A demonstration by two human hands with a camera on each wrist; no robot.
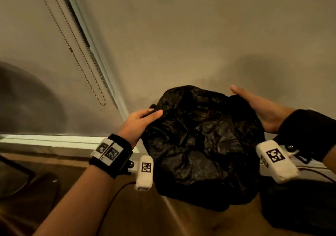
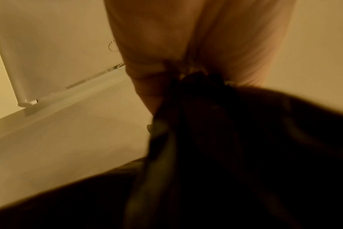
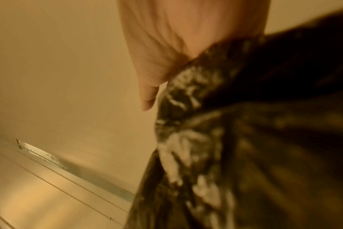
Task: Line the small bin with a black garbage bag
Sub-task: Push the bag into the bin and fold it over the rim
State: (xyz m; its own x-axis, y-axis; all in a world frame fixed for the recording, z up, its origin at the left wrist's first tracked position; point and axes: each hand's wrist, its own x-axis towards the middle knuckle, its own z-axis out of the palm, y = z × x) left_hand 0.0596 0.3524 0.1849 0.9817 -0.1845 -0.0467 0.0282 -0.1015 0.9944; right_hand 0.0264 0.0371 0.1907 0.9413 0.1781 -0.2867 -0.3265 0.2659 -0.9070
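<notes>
**Bag held up and spread, bin not in sight**

While both hands grip the black garbage bag at its sides, it hangs bunched in the air before the wall. Left hand pinches a fold of film, thumb on top. Right hand holds the far edge, thumb straight; fingers hidden behind plastic. Blind cord hangs left, wood floor below. Small bin cannot be identified here. Step looks like opening the bag mouth; next calls for finding the rim and lowering it over the bin.
</notes>
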